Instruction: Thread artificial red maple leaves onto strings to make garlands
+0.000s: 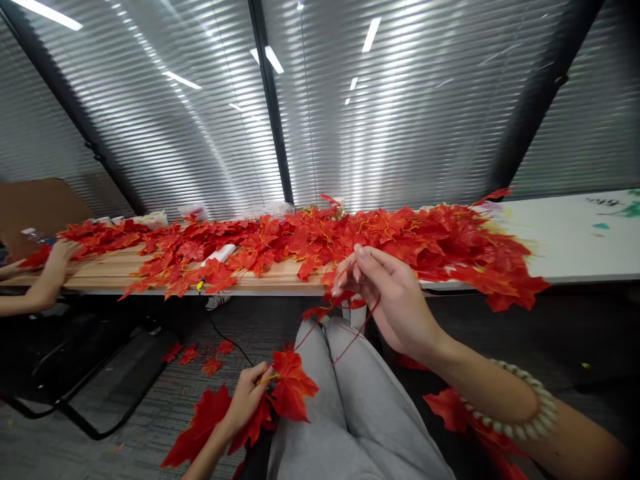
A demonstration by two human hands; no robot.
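My left hand (250,392) is closed on the yellow stem of a red artificial maple leaf (295,387), low and to the left of my knees. Larger red leaves hang below and beside that hand. Raised in front of the table edge, my right hand (393,297) has its thumb and fingertips pinched together. A thin red string (353,340) runs from this hand down over my grey trousers. Behind the fingers hang a few more red leaves, partly hidden.
A long heap of red maple leaves (400,233) covers much of the table (570,247). A white stick-like object (219,255) and a black cord (227,340) are left of centre. Another person's hand (63,257) touches leaves at far left. Loose leaves (189,354) lie on the floor.
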